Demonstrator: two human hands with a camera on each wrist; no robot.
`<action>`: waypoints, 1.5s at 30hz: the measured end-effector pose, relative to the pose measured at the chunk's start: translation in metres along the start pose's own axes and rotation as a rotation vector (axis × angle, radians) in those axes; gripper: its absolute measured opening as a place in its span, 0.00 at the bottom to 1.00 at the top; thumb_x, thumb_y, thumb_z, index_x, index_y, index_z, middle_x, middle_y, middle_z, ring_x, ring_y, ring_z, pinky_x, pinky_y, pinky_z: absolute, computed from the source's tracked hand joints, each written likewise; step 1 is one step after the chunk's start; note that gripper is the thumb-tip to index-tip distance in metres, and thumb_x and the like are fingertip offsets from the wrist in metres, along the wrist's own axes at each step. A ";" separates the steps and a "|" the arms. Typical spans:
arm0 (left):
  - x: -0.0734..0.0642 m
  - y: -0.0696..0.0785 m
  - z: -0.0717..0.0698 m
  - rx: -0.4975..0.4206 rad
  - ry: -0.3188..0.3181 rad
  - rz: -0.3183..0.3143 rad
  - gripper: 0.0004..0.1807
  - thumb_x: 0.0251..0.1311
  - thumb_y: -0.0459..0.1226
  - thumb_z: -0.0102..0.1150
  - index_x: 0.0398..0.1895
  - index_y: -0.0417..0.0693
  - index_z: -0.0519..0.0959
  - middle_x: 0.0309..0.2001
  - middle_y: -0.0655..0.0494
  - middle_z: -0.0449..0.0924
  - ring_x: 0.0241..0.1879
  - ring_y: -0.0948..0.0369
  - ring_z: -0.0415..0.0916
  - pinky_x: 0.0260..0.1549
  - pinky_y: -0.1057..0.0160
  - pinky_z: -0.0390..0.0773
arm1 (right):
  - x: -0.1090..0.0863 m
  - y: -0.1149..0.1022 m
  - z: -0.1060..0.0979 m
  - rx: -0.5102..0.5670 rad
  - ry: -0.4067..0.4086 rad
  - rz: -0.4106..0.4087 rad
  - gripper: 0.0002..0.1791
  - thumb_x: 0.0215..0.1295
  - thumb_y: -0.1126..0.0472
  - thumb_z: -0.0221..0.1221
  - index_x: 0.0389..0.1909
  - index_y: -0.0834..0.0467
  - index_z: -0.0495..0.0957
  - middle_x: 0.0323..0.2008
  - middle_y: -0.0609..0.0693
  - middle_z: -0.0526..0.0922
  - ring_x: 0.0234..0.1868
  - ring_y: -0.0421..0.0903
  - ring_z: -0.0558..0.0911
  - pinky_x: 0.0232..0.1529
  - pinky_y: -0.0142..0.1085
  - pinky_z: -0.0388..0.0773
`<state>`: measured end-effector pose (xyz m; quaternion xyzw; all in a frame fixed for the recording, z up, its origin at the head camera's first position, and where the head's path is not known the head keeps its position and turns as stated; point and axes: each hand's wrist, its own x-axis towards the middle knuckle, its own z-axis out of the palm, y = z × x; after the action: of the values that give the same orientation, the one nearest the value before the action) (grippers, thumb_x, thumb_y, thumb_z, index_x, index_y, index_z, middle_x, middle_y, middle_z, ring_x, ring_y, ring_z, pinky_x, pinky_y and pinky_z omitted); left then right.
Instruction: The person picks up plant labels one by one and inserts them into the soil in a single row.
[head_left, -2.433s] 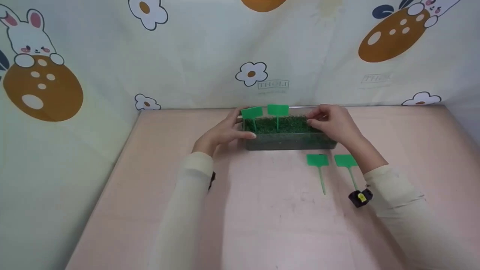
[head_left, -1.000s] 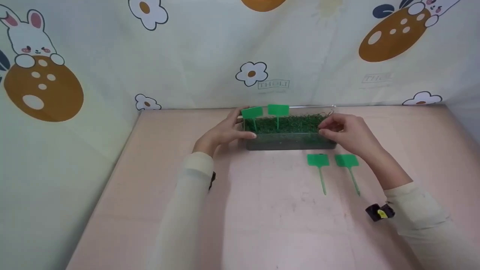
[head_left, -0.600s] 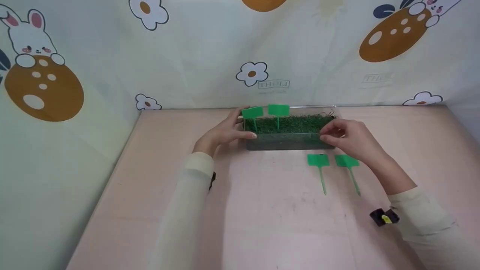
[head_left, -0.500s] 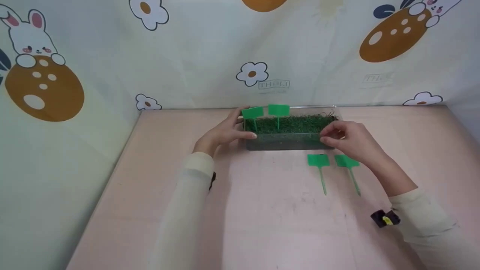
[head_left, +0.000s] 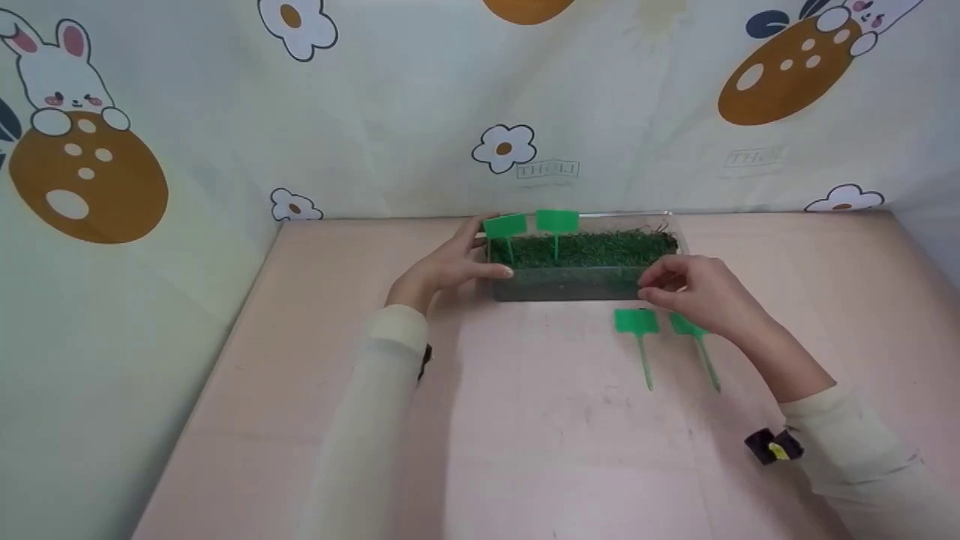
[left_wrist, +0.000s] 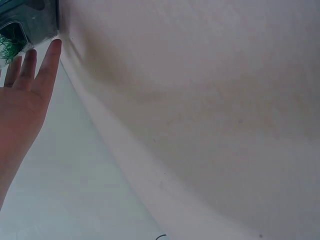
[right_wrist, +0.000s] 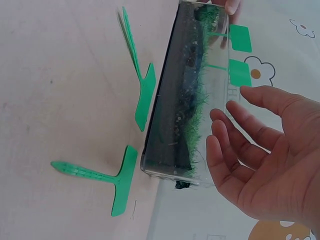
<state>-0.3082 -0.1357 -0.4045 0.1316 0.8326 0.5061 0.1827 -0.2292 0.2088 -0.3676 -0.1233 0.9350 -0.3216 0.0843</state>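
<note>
Head view, clear box: the rectangular box (head_left: 570,283), smooth and see-through, is set near the back of the worktop (head_left: 525,435), whose pinkish surface is faintly stained.
Head view, grass: bristly green turf (head_left: 611,247) is contained inside the walls.
Head view, upright tags: two flat green tags are planted in the turf, the left one (head_left: 505,225) slightly tilted, the other (head_left: 557,220) straight.
Head view, lying tags: two more, T-shaped with slim stems, are laid in front, one (head_left: 636,321) fully seen, one (head_left: 707,358) partly covered.
Head view, hands: the box's left end is gripped by the left hand (head_left: 450,262), thumb against the front wall; the right hand (head_left: 701,292) is held at the front right corner.
Left wrist view, fingers: extended fingers (left_wrist: 47,70) are seen at the box's corner.
Right wrist view, curved fingers: they are loosely bent, holding nothing; contact with the wall cannot be told.
Right wrist view, filling: dark, crumbly material (right_wrist: 182,75) is packed below the turf.
</note>
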 end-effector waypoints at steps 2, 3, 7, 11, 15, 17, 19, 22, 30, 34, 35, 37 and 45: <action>0.000 0.000 0.000 -0.003 -0.006 0.011 0.51 0.54 0.45 0.73 0.75 0.73 0.49 0.78 0.60 0.44 0.78 0.53 0.48 0.77 0.44 0.47 | -0.001 0.000 0.000 -0.006 -0.003 -0.003 0.11 0.68 0.57 0.61 0.46 0.58 0.83 0.43 0.56 0.85 0.44 0.51 0.81 0.43 0.37 0.77; 0.000 0.000 0.000 -0.005 -0.009 0.018 0.51 0.54 0.45 0.73 0.75 0.73 0.49 0.78 0.60 0.44 0.78 0.53 0.49 0.77 0.44 0.48 | -0.002 0.001 0.000 -0.010 -0.003 -0.005 0.10 0.68 0.58 0.61 0.46 0.58 0.83 0.42 0.55 0.85 0.44 0.51 0.82 0.43 0.38 0.77; -0.001 0.000 0.000 -0.014 -0.017 0.036 0.51 0.55 0.44 0.73 0.75 0.73 0.49 0.78 0.59 0.44 0.77 0.52 0.50 0.77 0.45 0.50 | -0.004 0.003 0.001 -0.018 -0.009 -0.016 0.09 0.68 0.58 0.62 0.44 0.58 0.83 0.42 0.54 0.85 0.43 0.50 0.82 0.42 0.38 0.77; -0.002 0.000 -0.001 -0.004 -0.016 0.033 0.51 0.55 0.44 0.72 0.75 0.72 0.49 0.78 0.59 0.44 0.77 0.53 0.50 0.77 0.45 0.49 | -0.005 0.005 0.003 -0.024 -0.011 -0.033 0.09 0.67 0.57 0.62 0.43 0.58 0.84 0.41 0.55 0.85 0.43 0.50 0.82 0.40 0.37 0.78; -0.002 0.000 -0.001 0.004 -0.015 0.021 0.52 0.55 0.45 0.73 0.76 0.72 0.48 0.78 0.59 0.44 0.78 0.53 0.49 0.77 0.44 0.47 | -0.007 0.006 0.004 -0.031 -0.014 -0.031 0.11 0.67 0.56 0.63 0.43 0.58 0.84 0.43 0.56 0.85 0.44 0.52 0.83 0.40 0.38 0.79; -0.002 0.000 -0.001 0.003 -0.017 0.018 0.52 0.55 0.45 0.73 0.76 0.71 0.48 0.78 0.59 0.44 0.78 0.53 0.48 0.77 0.45 0.47 | -0.007 0.006 0.005 -0.028 -0.023 -0.020 0.11 0.67 0.56 0.63 0.44 0.59 0.84 0.44 0.57 0.85 0.45 0.52 0.83 0.39 0.37 0.80; -0.002 0.000 -0.001 0.001 -0.018 0.022 0.52 0.55 0.44 0.73 0.76 0.70 0.48 0.78 0.59 0.44 0.78 0.53 0.48 0.78 0.45 0.48 | -0.008 0.007 0.005 -0.023 -0.035 -0.009 0.12 0.67 0.56 0.63 0.44 0.59 0.84 0.45 0.58 0.85 0.45 0.53 0.83 0.38 0.37 0.80; -0.002 0.000 -0.001 -0.004 -0.019 0.034 0.52 0.55 0.44 0.73 0.76 0.70 0.48 0.78 0.59 0.44 0.78 0.52 0.49 0.77 0.45 0.48 | -0.009 0.008 0.006 -0.019 -0.053 0.007 0.12 0.67 0.56 0.63 0.45 0.60 0.83 0.45 0.59 0.85 0.44 0.53 0.84 0.36 0.35 0.80; -0.003 0.001 0.000 -0.019 -0.008 0.042 0.53 0.54 0.43 0.73 0.76 0.72 0.48 0.78 0.60 0.45 0.78 0.53 0.50 0.77 0.45 0.50 | -0.011 0.011 0.008 -0.010 -0.092 0.028 0.14 0.66 0.57 0.63 0.47 0.62 0.82 0.45 0.59 0.85 0.40 0.49 0.85 0.35 0.33 0.79; -0.001 0.000 0.001 -0.013 -0.006 0.033 0.52 0.54 0.44 0.73 0.76 0.72 0.49 0.78 0.60 0.45 0.78 0.52 0.50 0.77 0.44 0.50 | -0.012 0.012 0.010 -0.013 -0.107 0.025 0.14 0.66 0.57 0.64 0.46 0.61 0.82 0.44 0.59 0.85 0.40 0.49 0.85 0.34 0.34 0.79; -0.001 0.000 0.001 -0.014 -0.008 0.035 0.52 0.55 0.44 0.73 0.76 0.72 0.49 0.78 0.60 0.45 0.78 0.52 0.50 0.77 0.44 0.50 | -0.012 0.012 0.010 -0.015 -0.109 0.024 0.13 0.66 0.57 0.64 0.46 0.61 0.82 0.44 0.59 0.85 0.40 0.49 0.85 0.34 0.34 0.79; -0.001 0.000 0.000 -0.014 -0.012 0.039 0.51 0.55 0.44 0.73 0.76 0.71 0.49 0.78 0.59 0.45 0.78 0.52 0.50 0.77 0.44 0.50 | -0.012 0.013 0.011 -0.021 -0.113 0.027 0.13 0.66 0.56 0.64 0.45 0.61 0.82 0.44 0.58 0.85 0.40 0.49 0.85 0.34 0.34 0.78; -0.001 0.001 0.000 -0.022 -0.022 0.041 0.52 0.56 0.43 0.72 0.76 0.71 0.48 0.78 0.59 0.44 0.78 0.52 0.49 0.77 0.44 0.50 | -0.014 0.014 0.013 -0.030 -0.127 0.019 0.13 0.65 0.57 0.64 0.45 0.62 0.82 0.41 0.58 0.84 0.36 0.46 0.83 0.33 0.35 0.77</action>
<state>-0.3070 -0.1361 -0.4034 0.1520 0.8221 0.5174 0.1828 -0.2155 0.2164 -0.3854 -0.1359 0.9337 -0.2980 0.1449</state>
